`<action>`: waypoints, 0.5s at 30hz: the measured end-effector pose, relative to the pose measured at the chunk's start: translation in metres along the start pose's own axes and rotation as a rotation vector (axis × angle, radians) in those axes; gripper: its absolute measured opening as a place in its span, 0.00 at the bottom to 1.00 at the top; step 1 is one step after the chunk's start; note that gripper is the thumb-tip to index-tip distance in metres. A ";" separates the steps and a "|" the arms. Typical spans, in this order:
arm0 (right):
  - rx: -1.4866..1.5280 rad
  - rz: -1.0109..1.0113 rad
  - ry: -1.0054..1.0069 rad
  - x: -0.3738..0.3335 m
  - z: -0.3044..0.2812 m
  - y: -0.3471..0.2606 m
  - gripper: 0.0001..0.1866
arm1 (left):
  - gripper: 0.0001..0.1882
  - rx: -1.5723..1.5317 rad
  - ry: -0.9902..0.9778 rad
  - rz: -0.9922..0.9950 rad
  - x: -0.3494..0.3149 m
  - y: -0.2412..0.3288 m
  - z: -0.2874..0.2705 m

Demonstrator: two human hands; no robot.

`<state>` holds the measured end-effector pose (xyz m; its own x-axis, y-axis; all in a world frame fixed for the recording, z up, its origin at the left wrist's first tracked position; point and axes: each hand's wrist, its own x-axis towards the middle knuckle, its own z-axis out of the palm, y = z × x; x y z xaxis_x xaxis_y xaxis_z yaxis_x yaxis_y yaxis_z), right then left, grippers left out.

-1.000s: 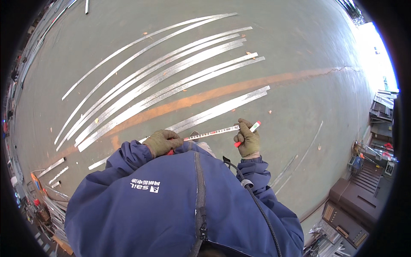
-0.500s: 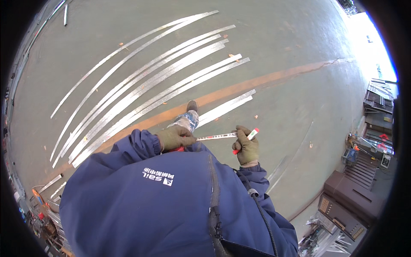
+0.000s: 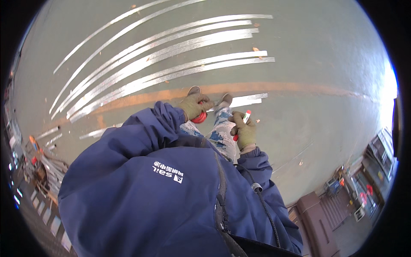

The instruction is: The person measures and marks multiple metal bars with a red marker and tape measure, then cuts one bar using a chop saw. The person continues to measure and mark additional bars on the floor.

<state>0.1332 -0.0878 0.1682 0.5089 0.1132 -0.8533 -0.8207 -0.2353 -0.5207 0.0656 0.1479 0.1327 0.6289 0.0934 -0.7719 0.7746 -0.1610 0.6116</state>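
Observation:
In a green work glove, my left hand [image 3: 193, 105] is closed around a red tape measure [image 3: 199, 118], held in front of my legs. No blade shows between my hands. My right hand [image 3: 245, 132], gloved alike, grips a white marker [image 3: 246, 116] with red ends that sticks up past the fingers. Beyond the hands, long silvery metal strips [image 3: 201, 63] lie side by side on the floor. A shorter-looking pair of strips [image 3: 246, 100] lies by my feet, partly hidden behind my shoes and legs.
An orange-brown line [image 3: 295, 88] crosses the grey-green floor [image 3: 325, 51]. Dark brown cabinets [image 3: 314, 222] stand at the lower right, with tools and racks farther along. Metal pieces [image 3: 53, 167] are heaped at the lower left. A few dry leaves are scattered about.
The tape blade that stretched between my hands is out of sight. My left hand has moved up and right with the tape measure. A second shoe shows; the whole view has turned.

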 end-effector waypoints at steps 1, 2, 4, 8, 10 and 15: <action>-0.056 0.004 -0.004 0.022 -0.006 -0.001 0.18 | 0.25 -0.039 0.025 0.011 0.021 -0.018 0.004; -0.110 0.015 -0.008 0.054 -0.010 0.001 0.18 | 0.25 -0.074 0.048 0.015 0.050 -0.041 0.008; -0.207 0.059 -0.021 0.121 -0.019 0.013 0.15 | 0.25 -0.161 0.091 -0.028 0.107 -0.100 0.025; -0.454 0.081 0.007 0.312 -0.058 0.055 0.17 | 0.26 0.027 0.230 -0.033 0.208 -0.151 0.031; -0.815 -0.158 0.069 0.434 -0.095 0.076 0.26 | 0.28 0.062 0.273 -0.054 0.269 -0.236 0.065; -0.932 -0.377 0.501 0.663 -0.198 0.032 0.27 | 0.30 0.231 0.187 -0.179 0.377 -0.262 0.093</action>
<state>0.4960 -0.2118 -0.4087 0.9031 -0.0219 -0.4288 -0.1843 -0.9218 -0.3411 0.0935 0.1336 -0.3344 0.5027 0.3156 -0.8048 0.8514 -0.3418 0.3978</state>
